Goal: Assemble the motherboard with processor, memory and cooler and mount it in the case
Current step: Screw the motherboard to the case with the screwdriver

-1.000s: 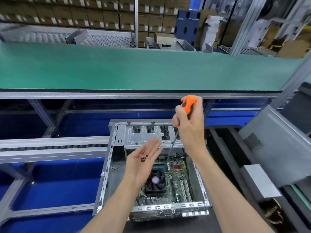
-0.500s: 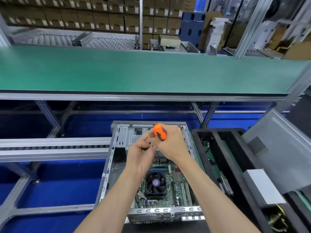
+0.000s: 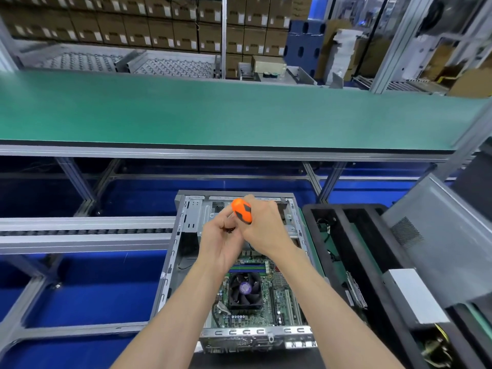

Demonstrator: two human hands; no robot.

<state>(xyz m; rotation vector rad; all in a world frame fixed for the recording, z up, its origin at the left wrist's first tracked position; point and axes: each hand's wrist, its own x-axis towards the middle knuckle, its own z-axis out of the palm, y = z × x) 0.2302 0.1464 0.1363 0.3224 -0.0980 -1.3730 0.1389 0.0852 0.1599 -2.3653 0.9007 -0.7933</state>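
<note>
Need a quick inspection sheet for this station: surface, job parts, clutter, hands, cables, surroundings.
Surface: blue bench under the case; green conveyor belt behind it.
Job's things: open case with motherboard inside; cooler fitted; memory slots partly hidden by the hands.
Clutter: black tray and grey side panel at right.
Hands: right hand grips the orange screwdriver; left hand is cupped round small dark screws, its fingers meeting the screwdriver.
Cables: thin wires in the tray; yellow bundle bottom right.
Surroundings: stacked cardboard boxes, roller racks.
</note>
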